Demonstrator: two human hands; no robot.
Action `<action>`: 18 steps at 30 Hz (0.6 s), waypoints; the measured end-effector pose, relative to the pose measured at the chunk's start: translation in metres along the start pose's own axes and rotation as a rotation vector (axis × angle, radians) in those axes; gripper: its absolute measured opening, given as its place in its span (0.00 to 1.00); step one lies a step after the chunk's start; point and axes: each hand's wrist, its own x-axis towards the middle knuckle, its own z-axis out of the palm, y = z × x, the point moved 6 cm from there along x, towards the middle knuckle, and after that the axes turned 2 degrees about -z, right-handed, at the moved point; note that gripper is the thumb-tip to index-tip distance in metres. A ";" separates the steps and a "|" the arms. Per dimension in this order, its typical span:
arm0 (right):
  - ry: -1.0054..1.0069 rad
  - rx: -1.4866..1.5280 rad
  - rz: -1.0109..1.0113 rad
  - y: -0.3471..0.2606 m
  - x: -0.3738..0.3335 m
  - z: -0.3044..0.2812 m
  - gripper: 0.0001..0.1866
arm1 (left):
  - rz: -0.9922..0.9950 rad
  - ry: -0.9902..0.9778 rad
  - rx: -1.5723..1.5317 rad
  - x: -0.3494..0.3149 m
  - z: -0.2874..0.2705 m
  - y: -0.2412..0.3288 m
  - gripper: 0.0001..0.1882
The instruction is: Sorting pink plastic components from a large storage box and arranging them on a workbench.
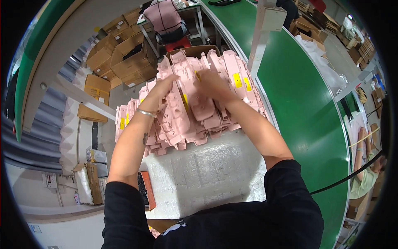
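Rows of pink molded plastic parts (176, 118), several with yellow stickers, stand closely packed at the far end of the pale work surface (207, 166). My left hand (164, 86) has its fingers bent at the left edge of a middle pink plastic part (203, 108) and appears to grip it. Over the right side of that same part lies my right hand (213, 86), its fingers blurred and partly hidden. A small yellow patch (197, 76) shows by the right fingertips; whether they touch it cannot be told.
A green conveyor belt (306, 137) runs along the right, with a white post (260, 45) beside it. Cardboard boxes (132, 58) stand at the far left. Ahead sits a person (163, 18) at a table. An orange-red box (148, 189) lies near my left elbow.
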 end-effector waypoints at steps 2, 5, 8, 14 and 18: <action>0.149 -0.206 -0.233 0.001 0.013 0.004 0.20 | -0.016 0.006 0.065 -0.009 0.001 0.002 0.20; 0.443 -0.059 -0.192 -0.031 0.004 0.035 0.24 | -0.166 -0.285 -0.392 -0.004 0.011 -0.029 0.19; 0.560 0.019 -0.198 -0.042 0.000 0.043 0.31 | -0.151 -0.387 -0.538 0.016 0.020 -0.049 0.18; 0.538 0.048 -0.106 -0.012 0.011 0.045 0.31 | -0.015 -0.336 -0.724 -0.014 0.048 -0.033 0.20; 0.411 -0.056 -0.023 -0.038 -0.006 0.040 0.32 | 0.123 0.025 -0.401 0.000 0.015 -0.038 0.40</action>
